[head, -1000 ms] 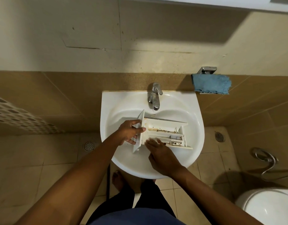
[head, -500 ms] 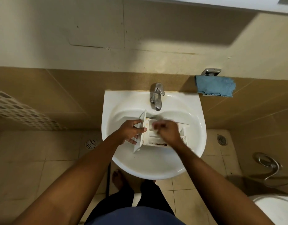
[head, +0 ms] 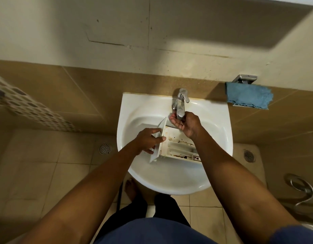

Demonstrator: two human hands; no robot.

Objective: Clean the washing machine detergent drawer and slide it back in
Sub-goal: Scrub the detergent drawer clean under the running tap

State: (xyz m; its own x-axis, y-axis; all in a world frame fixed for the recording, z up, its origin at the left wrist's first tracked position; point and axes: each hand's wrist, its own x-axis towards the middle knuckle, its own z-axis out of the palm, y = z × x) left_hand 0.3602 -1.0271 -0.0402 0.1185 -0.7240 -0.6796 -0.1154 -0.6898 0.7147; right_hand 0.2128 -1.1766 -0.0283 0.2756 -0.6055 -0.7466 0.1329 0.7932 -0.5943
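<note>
From the head camera, the only print in sight is a small dark-marked label on the near right corner of the detergent drawer. It is too small to read, and no brand name shows anywhere.

The drawer is white and lies inside the white wash basin, its length running left to right. Its open compartments face up, with brown and dark grime along the dividers. Its front panel stands at the left end, tilted.

The left hand grips that panel. Its thumb lies across the inner face, and the fingers are curled round the outer side, so the hand is closed firmly on the panel.

The right hand is at the far end of the drawer, directly under the spout of the chrome tap. It is palm up and cupped, the fingers loosely curved, and it holds nothing. Whether it touches the spout cannot be told. A ring shows on one finger.

On the wall to the right of the basin, a blue cloth hangs from a metal holder. Round floor drains sit left and right of the basin, and a metal hose loops at the near right.
</note>
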